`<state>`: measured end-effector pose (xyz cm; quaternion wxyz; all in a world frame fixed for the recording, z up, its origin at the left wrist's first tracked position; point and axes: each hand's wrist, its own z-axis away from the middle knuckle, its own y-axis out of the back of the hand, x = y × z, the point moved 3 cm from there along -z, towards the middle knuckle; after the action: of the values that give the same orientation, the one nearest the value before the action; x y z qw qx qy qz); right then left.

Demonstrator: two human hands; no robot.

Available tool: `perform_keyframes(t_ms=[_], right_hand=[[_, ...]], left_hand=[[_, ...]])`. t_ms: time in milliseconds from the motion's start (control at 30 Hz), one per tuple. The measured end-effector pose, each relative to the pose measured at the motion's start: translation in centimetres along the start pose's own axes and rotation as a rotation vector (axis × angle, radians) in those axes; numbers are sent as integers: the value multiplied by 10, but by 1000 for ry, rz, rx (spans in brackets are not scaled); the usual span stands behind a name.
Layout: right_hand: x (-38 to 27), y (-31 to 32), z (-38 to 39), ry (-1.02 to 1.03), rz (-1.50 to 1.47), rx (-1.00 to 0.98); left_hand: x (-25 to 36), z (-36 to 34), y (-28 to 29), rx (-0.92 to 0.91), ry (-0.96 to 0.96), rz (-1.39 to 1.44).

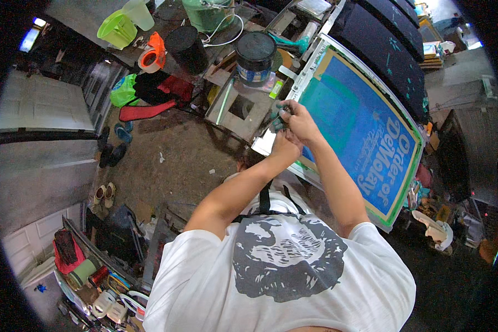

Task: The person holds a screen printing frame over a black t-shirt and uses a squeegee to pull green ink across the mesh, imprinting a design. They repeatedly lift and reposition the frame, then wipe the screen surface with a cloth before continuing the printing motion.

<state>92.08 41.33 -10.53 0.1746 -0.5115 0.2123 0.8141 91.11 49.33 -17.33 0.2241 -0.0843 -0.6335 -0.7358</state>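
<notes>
My two hands are close together at the near left edge of a screen-printing frame (365, 127) with blue mesh and pale lettering. My right hand (297, 120) is closed, its fingertips pinched round something small and dark that I cannot make out. Just below it, my left hand (286, 145) is closed too, its fingers largely hidden by the right hand. Dark teal smudges show around the fingertips. A white flat piece (264, 143) lies beside my left hand at the frame's corner.
A tub with a black lid (255, 51) stands on the worktable beyond my hands, near an orange tape roll (149, 58) and a green pitcher (118, 30). Dark ink-spotted platens (379, 50) fill the far right. Shoes (109, 193) lie on the floor at left.
</notes>
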Motion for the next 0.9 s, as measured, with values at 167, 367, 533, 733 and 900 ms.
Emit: perform_keyframes(t_ms=[167,367,533,733,900], right_hand=[[22,-11,-20,33,257,-16],[30,-18,-28,24,338,-21],[55,-21,-36,-29,288,22],[16,-29,-8,25,572,107],[11,-33,3,104,657,167]], left_hand=[[-1,-9,0,63,183,-47],[-10,-19,-5,-38,249,-30],[-10,-18,-14,85,205,-37],[-9,-14,-3,2,207,-30],[-8,-15,4,-8,195,-29]])
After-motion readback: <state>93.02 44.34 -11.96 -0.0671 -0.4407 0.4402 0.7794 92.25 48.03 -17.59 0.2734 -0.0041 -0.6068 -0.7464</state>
